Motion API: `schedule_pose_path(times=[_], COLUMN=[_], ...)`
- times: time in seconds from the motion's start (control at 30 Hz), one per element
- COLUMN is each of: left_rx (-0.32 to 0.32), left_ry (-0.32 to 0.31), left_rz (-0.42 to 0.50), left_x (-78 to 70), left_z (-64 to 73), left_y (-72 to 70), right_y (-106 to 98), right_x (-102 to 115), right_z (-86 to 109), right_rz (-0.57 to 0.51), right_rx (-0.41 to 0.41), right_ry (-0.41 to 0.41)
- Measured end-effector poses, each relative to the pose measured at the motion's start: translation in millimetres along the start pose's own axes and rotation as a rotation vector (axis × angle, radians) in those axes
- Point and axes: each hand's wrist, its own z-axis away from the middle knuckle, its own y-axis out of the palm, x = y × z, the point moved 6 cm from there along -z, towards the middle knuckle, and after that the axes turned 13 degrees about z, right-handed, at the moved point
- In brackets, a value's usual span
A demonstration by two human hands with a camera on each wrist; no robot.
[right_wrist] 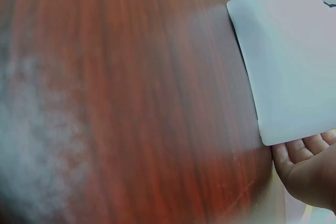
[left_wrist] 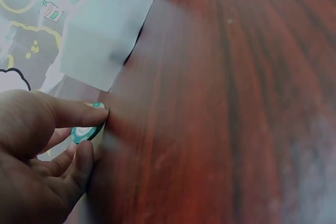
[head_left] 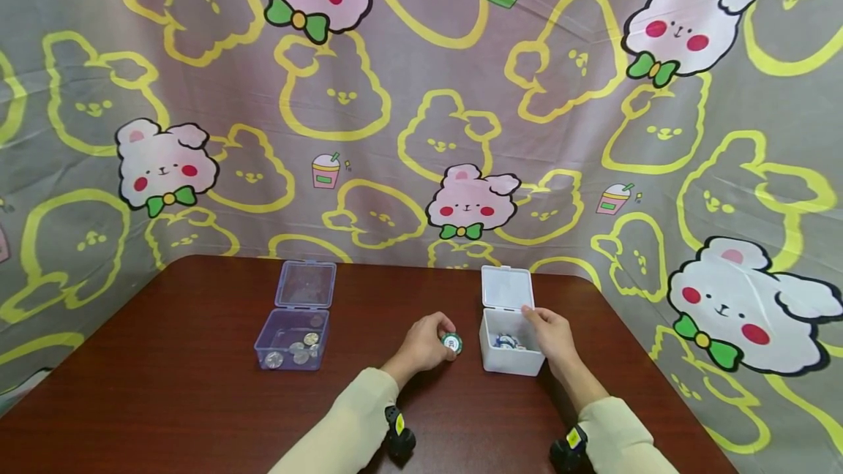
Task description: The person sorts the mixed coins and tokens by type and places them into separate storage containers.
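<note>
A green-and-white poker chip (head_left: 452,343) is pinched between the thumb and fingers of my left hand (head_left: 424,342), just left of the white box (head_left: 514,366). In the left wrist view the chip (left_wrist: 84,132) is tilted, with the thumb and index finger at its edges. The white box has its lid (head_left: 507,287) raised at the back, and blue-and-white chips (head_left: 506,341) lie inside. My right hand (head_left: 553,331) holds the box by its right side, fingertips at the rim near the hinge. From the right wrist, its fingers (right_wrist: 299,150) lie along the outer wall.
To the left, a clear purple box (head_left: 262,348) stands with its lid (head_left: 306,285) raised and several silver coins (head_left: 299,352) inside. Both boxes rest on a dark reddish-brown table (head_left: 197,401). Behind it hangs a grey cloth (head_left: 395,72) with cartoon prints.
</note>
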Motion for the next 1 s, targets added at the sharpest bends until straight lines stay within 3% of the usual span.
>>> schedule_pose_path(times=[0.27, 0.63, 1.0], left_rx=[0.042, 0.054, 0.023], left_ry=[-0.083, -0.091, -0.178], left_rz=[0.265, 0.446, 0.683], left_x=[8.7, 12.6, 10.0], left_z=[2.0, 5.5, 14.8], left_y=[-3.8, -4.7, -2.1], right_y=[0.2, 0.3, 0.0], right_x=[-2.0, -1.4, -0.8], right_z=[-1.5, -1.8, -1.7], right_rz=[0.004, -0.007, 0.004], right_rx=[-0.008, -0.006, -0.006], right_ry=[-0.002, -0.011, -0.005])
